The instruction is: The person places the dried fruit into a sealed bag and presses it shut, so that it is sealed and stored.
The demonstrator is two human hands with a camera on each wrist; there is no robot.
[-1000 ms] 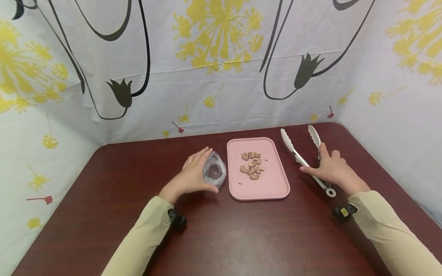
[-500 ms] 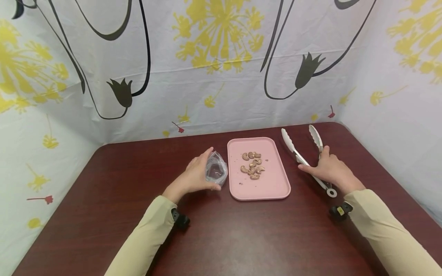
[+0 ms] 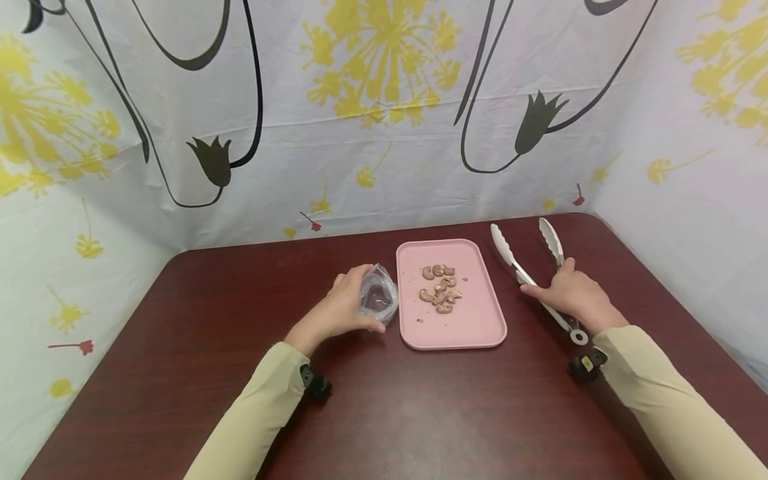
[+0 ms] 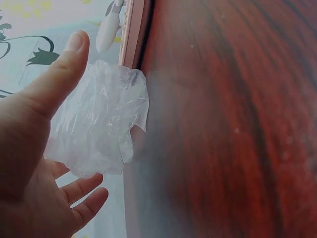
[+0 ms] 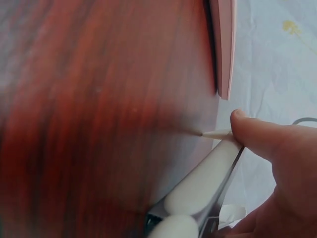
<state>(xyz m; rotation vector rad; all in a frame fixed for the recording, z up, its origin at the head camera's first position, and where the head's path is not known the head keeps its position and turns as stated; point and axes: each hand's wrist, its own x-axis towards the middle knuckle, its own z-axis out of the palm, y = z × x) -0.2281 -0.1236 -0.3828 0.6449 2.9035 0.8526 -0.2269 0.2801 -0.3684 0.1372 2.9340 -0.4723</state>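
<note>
In the head view a clear plastic bag (image 3: 379,300) stands with its mouth open upward, just left of a pink tray (image 3: 468,333). My left hand (image 3: 342,307) curves loosely about the bag's left side. Thumb and fingers are spread apart in the left wrist view, the crumpled bag (image 4: 99,119) between them. Several cashew nuts (image 3: 441,293) lie in the tray's middle. Right of the tray, white-tipped tongs (image 3: 528,280) lie spread wide. My right hand (image 3: 577,293) grips them across both arms, thumb on the near arm; the other fingers are largely hidden in the right wrist view.
Everything rests on a dark red-brown wooden table (image 3: 420,413). A white cloth (image 3: 384,180) with yellow and grey flower prints hangs along its back and sides. Small crumbs lie on the tray beside the nuts.
My left hand has moved slightly right and come closer round the bag, which has shifted slightly toward the tray. My right hand has drawn in on the tongs, its fingers less spread.
</note>
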